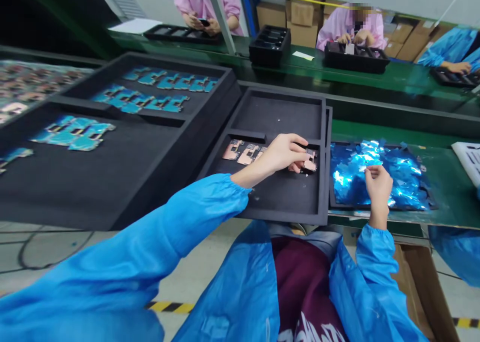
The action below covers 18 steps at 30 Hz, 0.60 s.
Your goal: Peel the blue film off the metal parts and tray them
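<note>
My left hand [287,153] reaches over the black foam tray [285,202], its fingers bent around the left edge of a small copper-coloured circuit board [310,165]. More copper-coloured circuit boards [249,154] lie in a row under and left of the wrist, partly hidden by it. To the right, my right hand [378,183] is above a heap of shiny blue film pieces [348,182]. Thumb and forefinger are pinched together there, at what looks like a piece of blue film; the fingertips blend with the heap behind.
On the left, a stacked black foam tray [150,192] holds several blue-covered circuit boards [75,132]. A white rack [468,157] stands at the far right. Across the green bench, co-workers in pink [326,29] and blue sleeves handle things at black trays [356,62].
</note>
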Each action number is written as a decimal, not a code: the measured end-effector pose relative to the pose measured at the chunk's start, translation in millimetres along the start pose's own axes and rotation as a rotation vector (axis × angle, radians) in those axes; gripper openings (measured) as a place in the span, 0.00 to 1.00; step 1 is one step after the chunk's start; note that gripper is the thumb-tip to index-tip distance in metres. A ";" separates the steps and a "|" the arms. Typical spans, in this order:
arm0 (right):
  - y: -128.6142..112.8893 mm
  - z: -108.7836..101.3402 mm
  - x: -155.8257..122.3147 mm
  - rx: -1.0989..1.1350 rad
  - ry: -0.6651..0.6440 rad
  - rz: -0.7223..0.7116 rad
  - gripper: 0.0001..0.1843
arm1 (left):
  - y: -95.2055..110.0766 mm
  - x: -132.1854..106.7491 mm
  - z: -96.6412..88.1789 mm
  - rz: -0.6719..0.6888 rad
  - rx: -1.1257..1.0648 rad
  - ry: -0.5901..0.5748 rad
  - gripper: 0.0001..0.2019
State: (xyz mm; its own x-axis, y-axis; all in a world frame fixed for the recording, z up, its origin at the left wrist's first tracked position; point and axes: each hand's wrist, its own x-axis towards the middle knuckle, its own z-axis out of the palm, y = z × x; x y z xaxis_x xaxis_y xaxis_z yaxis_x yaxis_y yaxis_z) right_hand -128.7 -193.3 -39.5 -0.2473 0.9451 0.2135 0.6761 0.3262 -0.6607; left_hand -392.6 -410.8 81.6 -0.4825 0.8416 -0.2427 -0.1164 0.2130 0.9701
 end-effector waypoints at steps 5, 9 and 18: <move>10.3 4.1 -4.4 -0.242 0.022 -0.020 0.22 | -3.1 -7.2 3.1 0.059 0.161 -0.009 0.20; 16.5 9.0 -3.2 -0.312 0.049 -0.110 0.26 | -4.4 -14.8 4.5 0.297 0.526 0.047 0.16; 23.0 25.3 6.4 -0.233 -0.114 -0.350 0.25 | -9.2 -30.7 -9.9 0.497 0.956 -0.074 0.13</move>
State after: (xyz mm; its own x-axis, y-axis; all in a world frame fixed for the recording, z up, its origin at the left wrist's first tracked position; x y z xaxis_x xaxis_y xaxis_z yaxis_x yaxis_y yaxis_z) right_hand -132.2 -180.2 -71.5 -0.5552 0.7732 0.3065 0.6734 0.6342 -0.3799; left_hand -385.3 -443.4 80.2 -0.2312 0.9618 0.1466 0.8194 0.1113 0.5623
